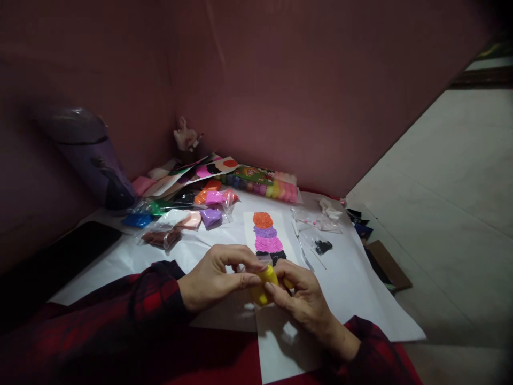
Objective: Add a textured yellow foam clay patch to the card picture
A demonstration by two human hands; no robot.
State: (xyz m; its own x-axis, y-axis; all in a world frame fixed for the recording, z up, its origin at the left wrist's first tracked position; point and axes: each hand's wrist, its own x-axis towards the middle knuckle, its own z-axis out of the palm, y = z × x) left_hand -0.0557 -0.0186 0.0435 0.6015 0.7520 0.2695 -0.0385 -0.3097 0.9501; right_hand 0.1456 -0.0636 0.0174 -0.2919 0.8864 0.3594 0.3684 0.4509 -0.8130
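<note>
Between both hands is a packet of yellow modelling clay, partly covered by the fingers. My left hand pinches its upper left side with thumb and fingers. On the other side, my right hand is closed around the packet's right edge, thumb in front. Just beyond the hands lies a strip of white card bearing textured patches of orange clay, purple clay, pink clay and black clay. The hands hide the card's middle.
Several bagged clay packets lie left of the card, near a tilted sheet and a tray of coloured clay. To the right are a slim tool and a black clay packet. A purple container stands far left.
</note>
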